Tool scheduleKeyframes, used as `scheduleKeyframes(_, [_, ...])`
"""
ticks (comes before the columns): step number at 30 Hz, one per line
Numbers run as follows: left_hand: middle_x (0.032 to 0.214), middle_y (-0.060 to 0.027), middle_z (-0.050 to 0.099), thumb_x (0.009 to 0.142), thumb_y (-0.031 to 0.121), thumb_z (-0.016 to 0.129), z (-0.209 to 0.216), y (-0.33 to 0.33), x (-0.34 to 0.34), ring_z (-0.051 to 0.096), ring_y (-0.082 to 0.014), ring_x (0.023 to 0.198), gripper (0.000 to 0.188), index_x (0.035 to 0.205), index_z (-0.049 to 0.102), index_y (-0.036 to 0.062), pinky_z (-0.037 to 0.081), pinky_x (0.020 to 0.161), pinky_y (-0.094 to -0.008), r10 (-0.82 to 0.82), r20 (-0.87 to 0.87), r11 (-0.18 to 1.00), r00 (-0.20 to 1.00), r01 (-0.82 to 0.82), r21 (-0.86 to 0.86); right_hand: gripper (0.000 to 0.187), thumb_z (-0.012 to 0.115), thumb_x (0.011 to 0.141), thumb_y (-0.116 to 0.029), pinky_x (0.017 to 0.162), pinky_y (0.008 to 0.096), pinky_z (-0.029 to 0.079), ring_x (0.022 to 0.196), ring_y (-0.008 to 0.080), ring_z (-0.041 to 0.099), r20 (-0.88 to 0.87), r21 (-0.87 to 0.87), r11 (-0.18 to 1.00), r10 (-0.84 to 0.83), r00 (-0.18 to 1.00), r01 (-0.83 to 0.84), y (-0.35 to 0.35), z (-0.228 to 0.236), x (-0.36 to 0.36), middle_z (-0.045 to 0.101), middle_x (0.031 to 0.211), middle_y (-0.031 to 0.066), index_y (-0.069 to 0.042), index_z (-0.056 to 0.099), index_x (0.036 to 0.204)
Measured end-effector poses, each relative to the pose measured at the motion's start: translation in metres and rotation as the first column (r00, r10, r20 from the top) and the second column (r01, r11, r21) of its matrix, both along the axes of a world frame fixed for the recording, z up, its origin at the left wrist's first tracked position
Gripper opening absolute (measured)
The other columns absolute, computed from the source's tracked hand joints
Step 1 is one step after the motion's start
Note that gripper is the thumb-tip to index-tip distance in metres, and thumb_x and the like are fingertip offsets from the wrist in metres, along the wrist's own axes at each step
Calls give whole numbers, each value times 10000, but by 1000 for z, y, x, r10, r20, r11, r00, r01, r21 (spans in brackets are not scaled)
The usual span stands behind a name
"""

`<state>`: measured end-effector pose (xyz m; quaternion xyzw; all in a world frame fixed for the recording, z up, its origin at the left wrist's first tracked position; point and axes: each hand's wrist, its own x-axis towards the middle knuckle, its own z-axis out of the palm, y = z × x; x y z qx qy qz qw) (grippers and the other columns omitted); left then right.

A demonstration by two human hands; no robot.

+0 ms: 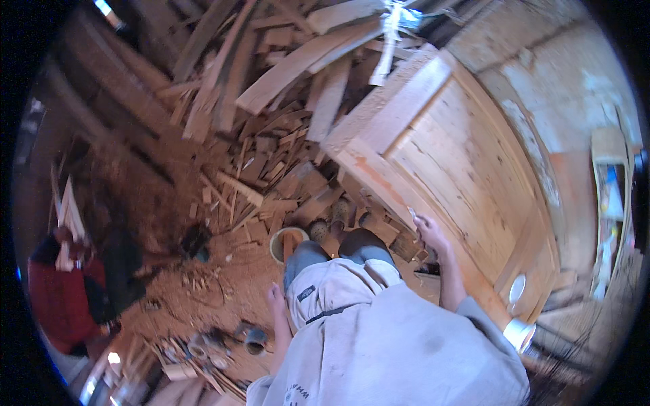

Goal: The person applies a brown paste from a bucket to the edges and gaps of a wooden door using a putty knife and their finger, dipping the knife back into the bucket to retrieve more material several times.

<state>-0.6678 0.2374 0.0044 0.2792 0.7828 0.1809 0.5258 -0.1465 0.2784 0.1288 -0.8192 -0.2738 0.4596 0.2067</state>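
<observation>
My right hand (430, 233) is closed at the near left edge of a large framed wooden panel (467, 169). A small, pale, shiny-tipped thing (412, 212) sticks out from its fingers, too small and blurred to name. The panel is light wood with raised borders and lies to my right. My left hand (277, 299) hangs low beside my left thigh, away from the panel. Its fingers look loosely stretched out, and nothing shows in them. An oval white lid-like thing (516, 289) lies on the panel's near end, with a white round container (519, 334) next to it.
Wood offcuts (271, 162) and long boards (305, 68) are heaped ahead. A pale-rimmed bucket (276, 245) stands by my legs. At the left is a person in red (64, 291). Tools and scraps (203, 348) litter the sawdust-covered floor; a narrow shelf box (611, 203) is at the right.
</observation>
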Motion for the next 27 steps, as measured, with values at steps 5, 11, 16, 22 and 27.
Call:
scheduleKeyframes(5, [882, -118, 629, 957, 338, 492, -85, 17, -45, 582, -208, 874, 388, 1010, 621, -24, 459, 804, -364, -387, -97, 918, 917, 393, 53, 415, 472, 956, -487, 434, 265, 419, 489, 96, 499, -553, -23, 585, -683, 478, 810, -131, 9, -80, 472, 635, -21, -89, 570, 1023])
scheduleKeyframes(11, [864, -94, 610, 944, 414, 517, -126, 160, -29, 544, -167, 737, 444, 1050, 596, -10, 465, 698, -319, -530, 106, 848, 842, 523, 88, 294, 408, 964, -396, 459, 309, 407, 481, 136, 447, -618, -115, -166, -760, -201, 979, -358, -66, -150, 492, 626, -18, -137, 523, 886])
scheduleKeyframes(16, [844, -64, 589, 955, 413, 511, -76, 216, 53, 519, -136, 681, 449, 1117, 557, -3, 432, 605, -252, -399, 199, 912, 895, 365, 184, 258, 444, 932, -403, 521, 341, 419, 541, 134, 461, -628, -106, -596, -580, -518, 796, -444, -66, -200, 459, 610, -32, -191, 493, 795])
scheduleKeyframes(22, [1018, -116, 604, 977, 391, 473, -68, 176, 134, 569, -179, 934, 440, 1150, 550, -7, 468, 788, -346, -733, -23, 632, 679, 694, 344, 342, 449, 944, -462, 468, 295, 333, 499, 122, 402, -793, 39, -774, -408, -452, 632, -515, -77, -113, 412, 557, -43, -209, 449, 714])
scheduleKeyframes(27, [1030, -121, 613, 959, 368, 523, -37, 22, 185, 594, -209, 910, 448, 1157, 555, -33, 494, 765, -333, -696, 147, 716, 702, 667, 204, 343, 472, 961, -466, 436, 278, 300, 466, 86, 346, -697, 231, -762, -564, -443, 605, -577, -66, 13, 394, 578, -65, -206, 448, 739])
